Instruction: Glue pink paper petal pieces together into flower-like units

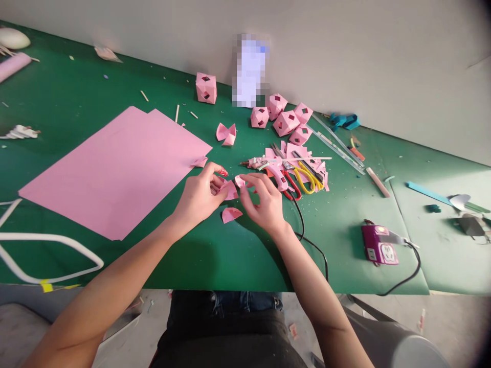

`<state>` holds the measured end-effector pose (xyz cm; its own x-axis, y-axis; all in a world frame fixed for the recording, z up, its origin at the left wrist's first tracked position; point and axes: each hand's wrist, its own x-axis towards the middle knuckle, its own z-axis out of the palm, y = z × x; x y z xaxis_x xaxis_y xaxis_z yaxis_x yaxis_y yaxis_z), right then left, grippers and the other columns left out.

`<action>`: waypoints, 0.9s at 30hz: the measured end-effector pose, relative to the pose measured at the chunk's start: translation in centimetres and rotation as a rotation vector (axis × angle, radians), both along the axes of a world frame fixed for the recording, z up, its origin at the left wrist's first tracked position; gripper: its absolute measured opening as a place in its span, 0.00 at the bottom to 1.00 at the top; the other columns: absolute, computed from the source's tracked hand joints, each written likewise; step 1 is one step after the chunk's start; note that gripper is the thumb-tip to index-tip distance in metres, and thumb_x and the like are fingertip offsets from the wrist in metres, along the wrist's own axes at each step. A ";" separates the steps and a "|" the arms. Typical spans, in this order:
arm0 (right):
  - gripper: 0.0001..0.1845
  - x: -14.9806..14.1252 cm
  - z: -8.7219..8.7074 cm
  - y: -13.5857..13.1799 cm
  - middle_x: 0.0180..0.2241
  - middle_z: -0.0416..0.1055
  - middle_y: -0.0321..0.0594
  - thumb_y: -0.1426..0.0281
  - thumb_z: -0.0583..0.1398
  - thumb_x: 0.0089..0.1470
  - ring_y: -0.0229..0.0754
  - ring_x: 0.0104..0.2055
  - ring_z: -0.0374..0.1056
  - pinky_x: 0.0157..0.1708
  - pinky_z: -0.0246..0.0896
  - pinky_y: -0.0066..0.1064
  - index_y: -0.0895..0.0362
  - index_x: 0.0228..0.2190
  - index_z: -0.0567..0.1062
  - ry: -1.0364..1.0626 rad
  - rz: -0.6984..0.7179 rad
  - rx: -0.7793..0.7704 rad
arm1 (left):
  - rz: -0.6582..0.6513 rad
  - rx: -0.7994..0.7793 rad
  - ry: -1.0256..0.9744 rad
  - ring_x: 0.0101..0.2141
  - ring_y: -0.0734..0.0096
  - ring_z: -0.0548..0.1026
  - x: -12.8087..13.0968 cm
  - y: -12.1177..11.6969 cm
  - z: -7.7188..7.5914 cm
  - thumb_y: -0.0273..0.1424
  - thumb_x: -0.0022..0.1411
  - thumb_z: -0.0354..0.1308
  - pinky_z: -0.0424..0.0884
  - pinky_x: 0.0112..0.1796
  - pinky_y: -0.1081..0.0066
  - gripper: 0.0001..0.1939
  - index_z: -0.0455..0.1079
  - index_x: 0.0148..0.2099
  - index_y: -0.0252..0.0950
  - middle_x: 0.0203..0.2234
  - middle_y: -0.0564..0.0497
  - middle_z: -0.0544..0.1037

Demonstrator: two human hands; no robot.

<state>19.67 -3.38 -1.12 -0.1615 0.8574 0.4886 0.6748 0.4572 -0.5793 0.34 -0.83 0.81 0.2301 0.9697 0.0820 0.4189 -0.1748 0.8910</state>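
Observation:
Between my hands, over the green table, is a small folded pink paper piece (230, 191). My left hand (203, 191) grips it, the fingers curled and the thumb pressed on it. My right hand (263, 199) pinches another small pink paper bit (240, 181) close beside it; whether the two touch I cannot tell. Just below lies a loose folded pink piece (231, 214). Farther back stands an open pink folded form (226, 134). A pink glue gun (274, 168) lies to the right of my right hand, on paper scraps near red-handled scissors (293, 186) and yellow-handled scissors (307, 181).
Large pink paper sheets (111, 174) lie at left, near a white looped tube (53, 237). Several pink paper polyhedra (286, 122) and a pixelated upright screen (250, 71) stand at the back. Clear glue sticks (337, 148) and a purple power socket (380, 245) with a cord are at right.

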 end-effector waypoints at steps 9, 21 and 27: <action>0.21 1.1 -0.1 0.4 0.23 0.65 0.36 0.62 0.50 0.74 0.39 0.24 0.58 0.28 0.53 0.35 0.51 0.26 0.62 0.031 -0.189 -0.068 | 0.017 0.003 0.039 0.29 0.69 0.83 0.0 0.1 0.1 0.28 0.63 0.64 0.79 0.34 0.71 0.12 0.67 0.47 0.40 0.31 0.55 0.83; 0.07 0.0 -0.5 0.3 0.38 0.83 0.41 0.64 0.65 0.66 0.45 0.40 0.74 0.40 0.70 0.37 0.52 0.39 0.83 0.117 0.066 -0.280 | -0.048 -0.014 0.002 0.31 0.66 0.84 0.0 0.0 -0.6 0.35 0.64 0.64 0.80 0.35 0.69 0.12 0.68 0.48 0.40 0.32 0.52 0.84; 0.08 0.6 0.0 0.5 0.33 0.80 0.38 0.64 0.63 0.64 0.41 0.31 0.70 0.34 0.66 0.34 0.53 0.33 0.79 0.194 -0.047 -0.337 | -0.030 0.009 0.035 0.30 0.68 0.83 0.0 0.1 -0.3 0.32 0.63 0.64 0.79 0.34 0.70 0.11 0.67 0.47 0.41 0.31 0.53 0.84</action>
<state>20.31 -2.88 -1.11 -0.0501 0.9794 0.1958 0.5537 0.1904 -0.8106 0.31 -0.76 0.48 0.2618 0.9616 0.0825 0.4447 -0.1961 0.8739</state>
